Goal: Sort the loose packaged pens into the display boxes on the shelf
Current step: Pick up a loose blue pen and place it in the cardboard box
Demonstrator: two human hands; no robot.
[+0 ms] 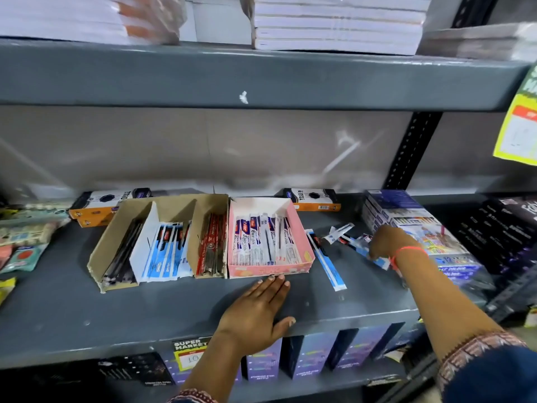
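Grey shelf [72, 309], mostly sorted: pink box [270, 269] and brown box [100, 266] left of it hold pens. Loose pens [327, 261] right of pink box remain. Right hand [388, 241] closing on them; grasp unclear. Left hand [258, 309] flat, fingers together, at pink box front.

Grey shelf [72, 312] carries cardboard divider box [122, 242], pink box [270, 269], loose packaged pens [327, 260]

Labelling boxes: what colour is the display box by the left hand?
Pink, with a white interior; head view, just beyond the left hand.
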